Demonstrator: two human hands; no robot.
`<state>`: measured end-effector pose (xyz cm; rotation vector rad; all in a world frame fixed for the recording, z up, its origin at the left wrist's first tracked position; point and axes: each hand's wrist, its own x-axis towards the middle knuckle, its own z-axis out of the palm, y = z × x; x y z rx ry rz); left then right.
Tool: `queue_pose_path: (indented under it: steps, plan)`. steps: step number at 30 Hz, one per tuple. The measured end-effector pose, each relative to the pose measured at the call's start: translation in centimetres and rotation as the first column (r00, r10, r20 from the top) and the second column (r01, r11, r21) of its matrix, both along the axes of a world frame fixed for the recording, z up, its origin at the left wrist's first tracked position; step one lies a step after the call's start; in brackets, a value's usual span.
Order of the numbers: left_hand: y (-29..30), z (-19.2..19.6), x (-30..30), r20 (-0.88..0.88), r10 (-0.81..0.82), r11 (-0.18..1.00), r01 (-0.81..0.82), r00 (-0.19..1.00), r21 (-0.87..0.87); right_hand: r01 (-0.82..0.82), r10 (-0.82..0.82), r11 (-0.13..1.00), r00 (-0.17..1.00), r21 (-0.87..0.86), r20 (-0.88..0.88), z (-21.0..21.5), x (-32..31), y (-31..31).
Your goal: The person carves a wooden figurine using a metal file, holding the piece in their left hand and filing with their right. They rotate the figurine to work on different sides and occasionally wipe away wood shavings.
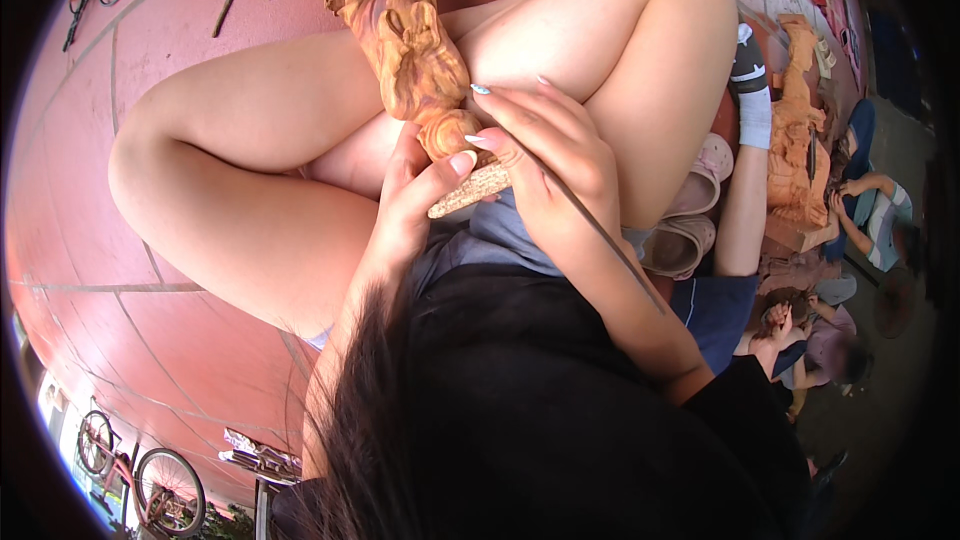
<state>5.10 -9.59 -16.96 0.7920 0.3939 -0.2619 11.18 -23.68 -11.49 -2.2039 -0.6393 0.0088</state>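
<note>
Wooden and honey-coloured, the carved figure [410, 40] rests between bare knees; the left hand [410, 205] wraps its rough, pale base, thumb pressed on. The right hand [545, 155] curls closed round a thin dark carving tool [600, 230]. Smooth red tiled floor [90, 240] lies beneath.

The carving [415, 50] lies between my knees, ahead of my hands. My left hand [415, 195] sits under its end, my right hand [550, 155] beside it.

No packages, labels, signs or screens show here
</note>
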Motion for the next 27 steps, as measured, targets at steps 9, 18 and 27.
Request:
queue_pose_path:
  steps: [9,18,27]
  plan:
    - [0.3,-0.2,-0.3,-0.001,-0.022,1.000,0.022,1.000,0.005,-0.042,0.047,0.998,0.994,0.051,-0.100,0.0,-0.3,-0.7]
    - [0.3,0.1,-0.1,0.003,-0.010,1.000,0.010,1.000,0.006,0.004,0.034,0.975,0.985,0.222,-0.168,-0.2,-0.3,-0.3]
    - [0.3,0.1,-0.1,-0.015,-0.018,0.999,0.018,1.000,0.030,-0.030,0.041,0.993,0.995,0.114,-0.087,0.1,-0.4,-0.2]
